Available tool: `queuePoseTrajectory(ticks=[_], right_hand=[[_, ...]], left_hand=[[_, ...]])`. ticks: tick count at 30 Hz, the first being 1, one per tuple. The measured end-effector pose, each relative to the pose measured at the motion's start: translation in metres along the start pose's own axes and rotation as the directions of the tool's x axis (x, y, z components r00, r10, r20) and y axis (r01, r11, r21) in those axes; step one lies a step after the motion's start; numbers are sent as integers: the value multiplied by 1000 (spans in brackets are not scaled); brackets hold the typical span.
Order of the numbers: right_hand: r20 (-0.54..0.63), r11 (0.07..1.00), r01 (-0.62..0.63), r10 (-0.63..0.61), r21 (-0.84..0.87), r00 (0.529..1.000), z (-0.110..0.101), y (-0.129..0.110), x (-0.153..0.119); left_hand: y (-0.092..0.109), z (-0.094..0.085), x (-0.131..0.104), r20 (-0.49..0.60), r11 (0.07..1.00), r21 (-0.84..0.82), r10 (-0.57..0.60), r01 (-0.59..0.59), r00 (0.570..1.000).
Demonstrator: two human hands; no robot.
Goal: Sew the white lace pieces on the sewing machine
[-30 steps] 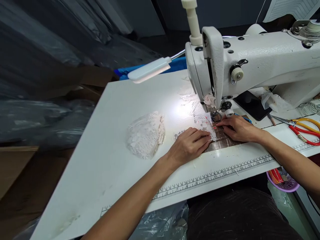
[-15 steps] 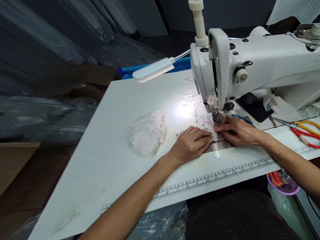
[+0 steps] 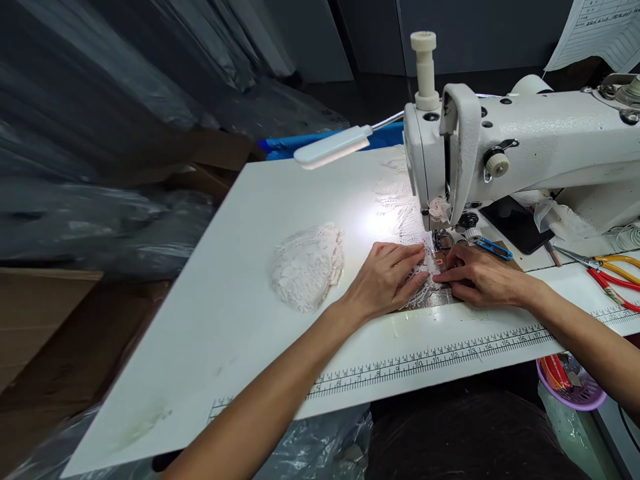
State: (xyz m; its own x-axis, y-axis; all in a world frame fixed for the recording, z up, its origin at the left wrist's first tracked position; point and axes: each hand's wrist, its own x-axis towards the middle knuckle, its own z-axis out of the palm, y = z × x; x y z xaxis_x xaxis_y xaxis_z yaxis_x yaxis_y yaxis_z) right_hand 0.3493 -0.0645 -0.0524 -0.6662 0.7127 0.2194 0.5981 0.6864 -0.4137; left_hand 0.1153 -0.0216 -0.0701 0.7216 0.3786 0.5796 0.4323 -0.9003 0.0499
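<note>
White lace [image 3: 423,288] lies at the presser foot [image 3: 440,239] of a white sewing machine [image 3: 545,143]. My left hand [image 3: 387,280] rests flat on the lace with its fingers stretched toward the needle area. Just right of the lace, my right hand [image 3: 477,277] has its fingers drawn together, the fingertips pinching the lace edge; the thumb is partly hidden. More lace [image 3: 397,200] trails behind the foot along the machine's left side. A separate pile of white lace [image 3: 307,267] sits to the left on the white table [image 3: 215,333].
A blue-handled small tool [image 3: 494,249], a black phone [image 3: 517,223] and scissors with orange and red handles [image 3: 613,267] lie right of the needle. A lamp [image 3: 333,147] reaches over the table. Below the front edge hangs a purple basket [image 3: 583,397]. Cardboard boxes [image 3: 45,320] stand left.
The view has shifted slightly, so the machine appears farther right and lower. The lace under my hands has turned, its fringed edge now toward me. My left fingers are more spread.
</note>
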Motion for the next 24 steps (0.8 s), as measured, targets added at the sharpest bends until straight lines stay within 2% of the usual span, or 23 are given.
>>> queuePoseTrajectory(ticks=[4,12,15,18,24], right_hand=[[-3,1000,19,-19,-3,1000,0,0,0],[11,1000,3,-3,10,1000,-1,1,-1],[22,1000,-4,4,16,1000,-2,0,-1],[27,1000,-8,8,9,1000,-2,-1,-1],[24,1000,13,-12,-10,1000,-2,0,-1]], left_hand=[[-1,0,-1,78,999,39,-16,13,997],[1,-6,-1,67,997,81,-17,11,998],[3,-7,-1,83,997,70,24,-30,996],[3,-5,-2,110,994,82,57,-66,992],[1,-1,-8,140,994,86,51,-63,989]])
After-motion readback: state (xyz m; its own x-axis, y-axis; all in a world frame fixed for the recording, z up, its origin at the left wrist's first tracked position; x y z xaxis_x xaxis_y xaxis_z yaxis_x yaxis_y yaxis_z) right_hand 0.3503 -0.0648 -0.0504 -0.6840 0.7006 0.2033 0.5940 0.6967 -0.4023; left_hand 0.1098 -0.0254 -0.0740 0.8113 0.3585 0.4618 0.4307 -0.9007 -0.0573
